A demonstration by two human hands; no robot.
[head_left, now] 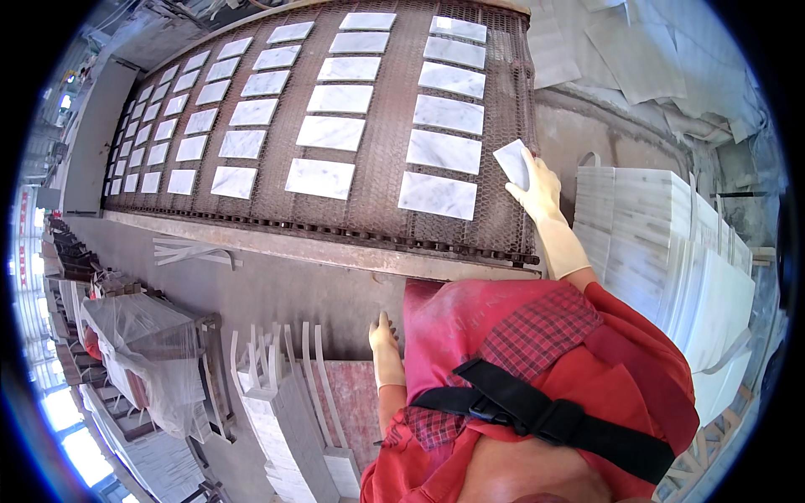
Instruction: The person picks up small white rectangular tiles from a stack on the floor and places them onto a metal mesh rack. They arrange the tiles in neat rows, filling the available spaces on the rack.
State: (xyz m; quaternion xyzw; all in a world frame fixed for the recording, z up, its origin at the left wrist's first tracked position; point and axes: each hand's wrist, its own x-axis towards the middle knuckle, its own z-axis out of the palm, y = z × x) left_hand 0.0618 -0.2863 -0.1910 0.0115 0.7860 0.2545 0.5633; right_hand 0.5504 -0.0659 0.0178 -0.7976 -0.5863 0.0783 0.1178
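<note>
Head view: the right hand, gloved, is raised at about two o'clock from the person's chest, at the right edge of the belt. Its fingers are closed around a small white tile, which sticks up out of the grip toward eleven o'clock, its long axis running roughly from five to eleven. The fingers wrap the tile's lower right edge; the upper part is free. Rows of tiles lie flat on the belt. A stack stands at three o'clock of the hand. The left hand, gloved, hangs low at seven o'clock, fingers loosely extended, holding nothing.
</note>
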